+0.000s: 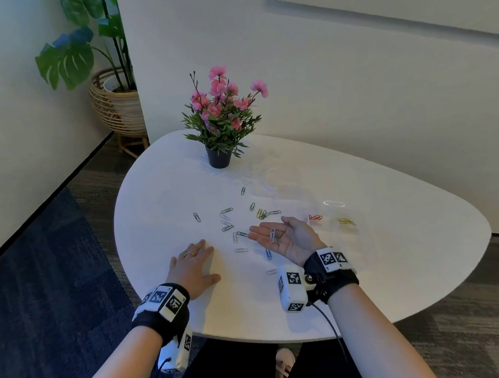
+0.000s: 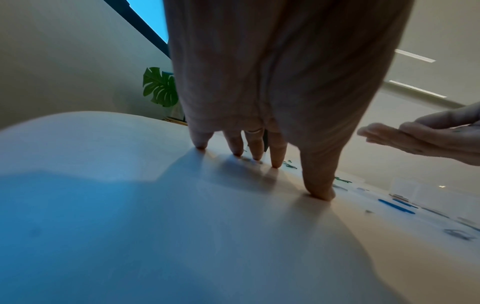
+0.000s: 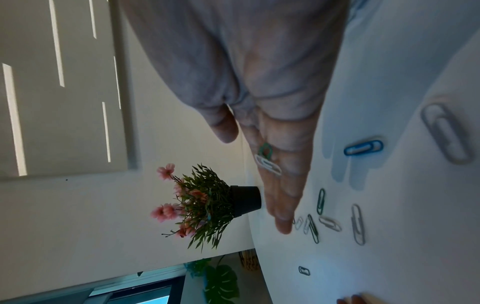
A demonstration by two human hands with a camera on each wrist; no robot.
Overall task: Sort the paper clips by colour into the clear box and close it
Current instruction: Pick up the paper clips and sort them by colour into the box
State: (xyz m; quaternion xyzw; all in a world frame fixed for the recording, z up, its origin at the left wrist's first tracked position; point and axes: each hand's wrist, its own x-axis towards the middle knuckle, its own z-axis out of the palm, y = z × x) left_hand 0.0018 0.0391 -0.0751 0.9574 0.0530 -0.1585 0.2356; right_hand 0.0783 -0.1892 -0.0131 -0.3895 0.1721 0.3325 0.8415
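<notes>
Right hand (image 1: 287, 240) is palm-up and flat, a white clip (image 1: 272, 235) and a green clip (image 3: 265, 151) just lying loose on it. Left hand (image 1: 193, 264) lies flat on the table (image 1: 404, 265). One tilt and they'd slide off. Clear box (image 1: 332, 215) sits right of centre frame.

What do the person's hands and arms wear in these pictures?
Both forearms are bare, without sleeves. Each wrist carries a black strap with white blocks printed with black square code markers. A black cable hangs from each wrist unit. The left hand wears a thin ring on one finger. The right hand shows no ring.
</notes>
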